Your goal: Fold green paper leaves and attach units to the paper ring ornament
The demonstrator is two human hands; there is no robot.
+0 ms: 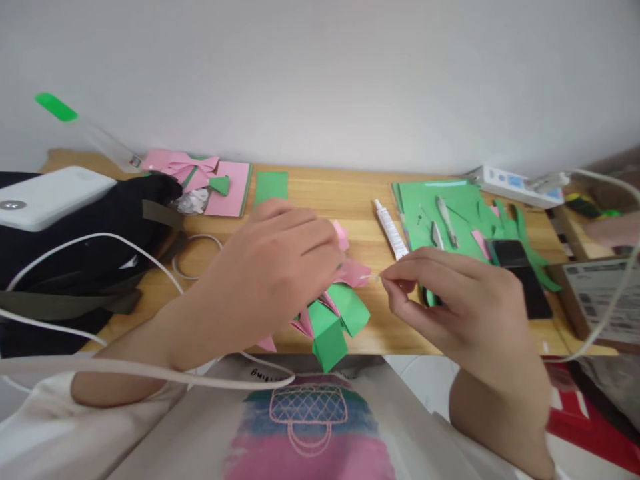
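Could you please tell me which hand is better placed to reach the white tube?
Probably the right hand: it is close to the near end of the white tube, though it seems to pinch a small pale bit. The left hand is farther off, curled over pink and green folded paper.

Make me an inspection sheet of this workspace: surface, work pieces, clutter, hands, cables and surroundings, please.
Surface: wood-grain table.
Work pieces: folded pink-and-green paper at the near edge; white tube lying farther back.
Clutter: green sheets on the right; dark phone-like object nearby; black bag on the left.
Hands: left hand holds the folded paper; right hand pinches a small pale thing, too small to identify.
Cables: white cable looping across the left; another hanging at right.
Surroundings: pale wall behind; labelled box at right.
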